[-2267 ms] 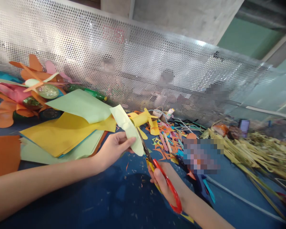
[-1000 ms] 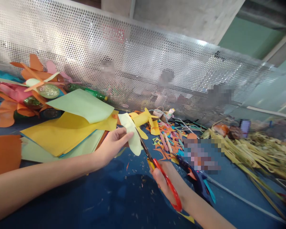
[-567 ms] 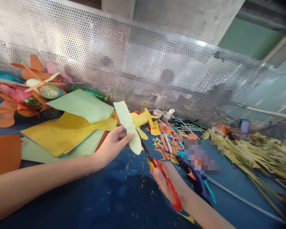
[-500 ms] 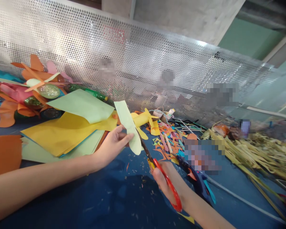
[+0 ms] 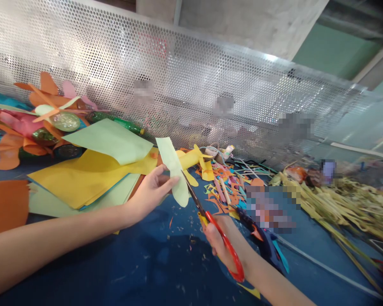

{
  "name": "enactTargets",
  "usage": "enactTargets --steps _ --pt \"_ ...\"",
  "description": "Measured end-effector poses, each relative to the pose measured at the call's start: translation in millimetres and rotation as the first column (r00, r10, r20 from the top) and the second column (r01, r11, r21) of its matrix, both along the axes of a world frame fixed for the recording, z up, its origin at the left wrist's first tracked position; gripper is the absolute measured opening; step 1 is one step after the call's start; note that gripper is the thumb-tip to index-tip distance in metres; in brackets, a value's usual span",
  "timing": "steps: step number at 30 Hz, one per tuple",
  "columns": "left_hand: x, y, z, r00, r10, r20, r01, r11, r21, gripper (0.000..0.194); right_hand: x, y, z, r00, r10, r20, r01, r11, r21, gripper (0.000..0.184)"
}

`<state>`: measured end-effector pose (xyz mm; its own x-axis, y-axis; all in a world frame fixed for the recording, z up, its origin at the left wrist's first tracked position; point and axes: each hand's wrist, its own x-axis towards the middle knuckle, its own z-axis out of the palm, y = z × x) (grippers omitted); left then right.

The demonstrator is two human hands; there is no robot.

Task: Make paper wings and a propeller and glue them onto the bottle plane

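Between thumb and fingers, my left hand (image 5: 153,187) pinches a light green paper strip (image 5: 170,157), whose lower end is rounded. Red-handled scissors (image 5: 221,238) are in my right hand (image 5: 225,238), with its fingers wrapped round the loops. The dark blades point up and left and meet the strip's right edge near its middle. Just behind the strip lies a yellow paper airplane shape (image 5: 190,160) with a rolled body.
Sheets of yellow paper (image 5: 76,174) and green paper (image 5: 111,140) lie at the left, near orange paper and bottle planes (image 5: 47,102). Colored scraps (image 5: 226,187), a dark blue glue gun (image 5: 261,238) and dried leaf strips (image 5: 338,208) lie rightward. A perforated metal panel (image 5: 185,72) stands behind.
The strip's upper end has shifted slightly right and down. The scissor blades have moved a little further up and left along its edge. Both hands keep their holds.
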<state>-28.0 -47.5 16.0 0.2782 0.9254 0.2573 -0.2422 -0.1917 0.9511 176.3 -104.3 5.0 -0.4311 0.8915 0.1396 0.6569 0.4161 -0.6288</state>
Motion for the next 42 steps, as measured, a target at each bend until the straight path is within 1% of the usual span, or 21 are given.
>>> enactTargets --steps 4,8,12,17,19,24,29,32,39,42 --pt "0 1 0.8 0.999 -0.024 0.022 0.024 1.0 0.01 0.04 3 1 -2.1 0.999 0.039 0.004 -0.038 0.999 -0.031 0.061" --pt "1 -1 1.4 0.999 -0.034 -0.005 0.034 0.999 0.013 0.039 3 -2 1.2 0.997 0.077 -0.008 -0.078 0.996 -0.045 0.06" --pt "4 -8 1.8 0.999 -0.014 -0.038 0.016 0.999 0.038 0.037 1 -8 6.3 0.995 0.089 -0.047 -0.093 0.992 -0.08 0.06" --pt "7 -18 4.6 0.999 -0.019 -0.041 0.021 0.999 0.033 0.052 -5 -18 17.7 0.996 0.059 -0.065 -0.062 0.997 -0.053 0.062" --pt "8 -22 5.4 0.999 -0.027 -0.035 0.028 0.999 0.028 0.058 -7 -19 19.3 0.995 0.069 -0.069 -0.073 0.996 -0.045 0.062" --pt "8 -26 3.3 0.998 -0.044 -0.04 0.045 0.999 0.027 0.069 -4 -16 10.7 0.985 0.135 -0.104 -0.137 0.99 -0.014 0.065" --pt "8 -27 2.2 0.997 -0.07 -0.041 0.071 0.997 0.03 0.067 -4 -14 4.0 0.982 0.127 -0.139 -0.133 0.99 -0.036 0.066" --pt "9 -27 3.3 0.997 -0.068 -0.04 0.068 0.998 0.013 0.067 -4 -14 3.1 0.982 0.122 -0.145 -0.128 0.991 -0.032 0.066" --pt "8 -27 2.4 0.997 -0.042 -0.057 0.045 0.998 0.04 0.062 -4 -13 2.8 0.98 0.133 -0.151 -0.139 0.99 -0.026 0.066" --pt "8 -27 0.8 0.997 -0.037 -0.071 0.04 0.999 0.037 0.064 -5 -13 2.7 0.984 0.122 -0.133 -0.126 0.992 -0.026 0.064"
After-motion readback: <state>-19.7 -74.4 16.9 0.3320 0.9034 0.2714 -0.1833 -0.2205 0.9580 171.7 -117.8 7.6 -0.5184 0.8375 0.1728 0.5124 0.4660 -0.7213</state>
